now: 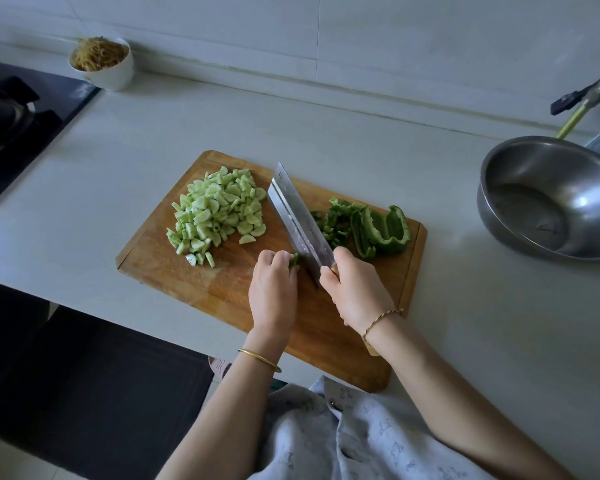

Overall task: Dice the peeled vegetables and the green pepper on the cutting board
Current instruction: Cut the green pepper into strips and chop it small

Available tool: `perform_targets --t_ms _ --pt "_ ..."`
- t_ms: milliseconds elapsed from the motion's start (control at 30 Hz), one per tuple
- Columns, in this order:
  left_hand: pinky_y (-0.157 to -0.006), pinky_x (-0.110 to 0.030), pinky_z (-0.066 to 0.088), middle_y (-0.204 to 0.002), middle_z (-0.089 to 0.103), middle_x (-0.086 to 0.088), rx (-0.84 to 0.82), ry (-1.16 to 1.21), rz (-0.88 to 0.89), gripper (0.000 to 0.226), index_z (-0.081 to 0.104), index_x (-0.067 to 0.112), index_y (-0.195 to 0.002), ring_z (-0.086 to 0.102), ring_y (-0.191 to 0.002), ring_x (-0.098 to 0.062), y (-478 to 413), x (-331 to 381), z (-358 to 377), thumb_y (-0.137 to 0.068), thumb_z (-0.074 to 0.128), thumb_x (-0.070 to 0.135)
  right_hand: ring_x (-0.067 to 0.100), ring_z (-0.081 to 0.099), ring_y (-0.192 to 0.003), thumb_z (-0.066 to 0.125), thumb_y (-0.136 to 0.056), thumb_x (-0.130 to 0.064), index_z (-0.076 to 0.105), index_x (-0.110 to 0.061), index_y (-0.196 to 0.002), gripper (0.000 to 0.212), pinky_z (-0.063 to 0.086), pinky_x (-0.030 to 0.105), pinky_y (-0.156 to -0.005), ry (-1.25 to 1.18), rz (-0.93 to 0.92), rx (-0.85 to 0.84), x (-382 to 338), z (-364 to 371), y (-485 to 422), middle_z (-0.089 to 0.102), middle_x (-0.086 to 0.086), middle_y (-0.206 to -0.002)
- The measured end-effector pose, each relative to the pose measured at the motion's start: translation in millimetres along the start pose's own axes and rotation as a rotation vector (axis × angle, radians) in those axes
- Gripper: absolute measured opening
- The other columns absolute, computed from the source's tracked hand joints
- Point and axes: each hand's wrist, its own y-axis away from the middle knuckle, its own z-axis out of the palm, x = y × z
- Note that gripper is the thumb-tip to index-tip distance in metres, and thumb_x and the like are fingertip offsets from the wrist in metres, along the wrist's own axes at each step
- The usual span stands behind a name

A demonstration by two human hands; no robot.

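Observation:
A wooden cutting board (174, 271) lies on the white counter. A heap of pale green diced vegetable (215, 213) covers its far left part. Green pepper strips and a large uncut pepper piece (385, 226) lie at the far right, with small diced pepper bits (329, 226) beside the blade. My right hand (355, 289) grips the handle of a cleaver (298, 216), whose blade rests edge-down on the board. My left hand (274, 289) pinches a small green pepper strip (294, 259) just left of the blade.
A steel bowl (548, 199) sits at the right, with a tap (589, 95) and sink edge behind it. A white bowl of brownish shreds (101, 62) stands at the back left. A gas hob (18, 109) occupies the far left.

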Motion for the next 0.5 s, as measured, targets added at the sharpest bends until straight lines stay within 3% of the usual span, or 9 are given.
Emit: perform_targets --t_ms 67,233,400,500 --pt "-0.06 -0.038 0.05 -0.091 0.053 -0.008 0.016 0.016 0.007 0.007 0.064 0.002 -0.09 0.053 -0.078 -0.022 0.9 -1.1 0.4 -0.087 0.064 0.008 0.018 0.053 -0.057 0.041 -0.101 -0.026 0.04 -0.015 -0.085 0.02 0.056 0.041 -0.055 0.036 -0.011 0.0 -2.6 0.0 -2.0 0.048 -0.003 -0.068" --pt "-0.06 -0.033 0.047 -0.09 0.056 -0.008 0.041 0.036 0.024 0.007 0.067 0.001 -0.09 0.055 -0.078 -0.023 0.4 -1.9 1.9 -0.085 0.066 0.007 0.023 0.05 -0.066 0.039 -0.101 -0.024 0.038 -0.014 -0.088 0.017 0.034 0.031 -0.049 0.134 -0.019 -0.032 -9.2 3.5 -12.0 0.043 -0.003 -0.067" --pt "-0.059 -0.029 0.045 -0.09 0.057 -0.007 0.054 0.042 0.049 0.006 0.068 0.003 -0.089 0.055 -0.077 -0.021 0.4 -4.6 2.4 -0.084 0.067 0.006 0.027 0.062 -0.076 0.04 -0.101 -0.026 0.044 -0.012 -0.095 0.015 0.057 0.044 -0.065 0.029 0.073 -0.036 -9.8 9.2 -17.2 0.051 0.0 -0.076" --pt "-0.062 -0.029 0.047 -0.092 0.059 -0.005 0.04 0.064 0.067 0.007 0.068 0.004 -0.091 0.056 -0.079 -0.019 2.0 -7.0 0.8 -0.085 0.067 0.004 0.024 0.061 -0.066 0.042 -0.101 -0.026 0.047 -0.01 -0.096 0.018 0.059 0.045 -0.058 -0.15 0.135 0.0 -4.6 11.1 -21.2 0.057 0.007 -0.082"
